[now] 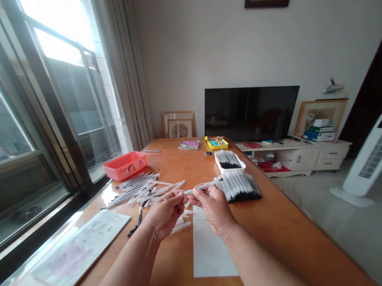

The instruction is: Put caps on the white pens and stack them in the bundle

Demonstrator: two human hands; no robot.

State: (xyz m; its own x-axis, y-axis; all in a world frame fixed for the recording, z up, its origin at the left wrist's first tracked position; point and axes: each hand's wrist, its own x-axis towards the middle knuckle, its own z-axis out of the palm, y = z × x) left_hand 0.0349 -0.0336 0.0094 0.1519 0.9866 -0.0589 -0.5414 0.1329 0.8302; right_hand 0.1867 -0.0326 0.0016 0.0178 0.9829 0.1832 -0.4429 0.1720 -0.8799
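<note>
Both hands meet above the wooden table [289, 239] and hold one white pen [204, 186] that lies level between them. My left hand [166, 212] pinches its left end. My right hand [212, 204] grips the barrel, and the dark tip sticks out to the right. Just right of my right hand lies a stack of white pens with black ends [241, 187]. Behind that stack stands a white box [229, 161] full of the same pens. Several loose white pen parts [143, 188] are scattered on the table left of my hands.
A red tray [125, 165] sits at the far left by the window. An open booklet [81, 246] and a white sheet [212, 250] lie near me. Small books and a yellow box [216, 143] stand at the far end. A white fan [375, 152] stands on the floor to the right.
</note>
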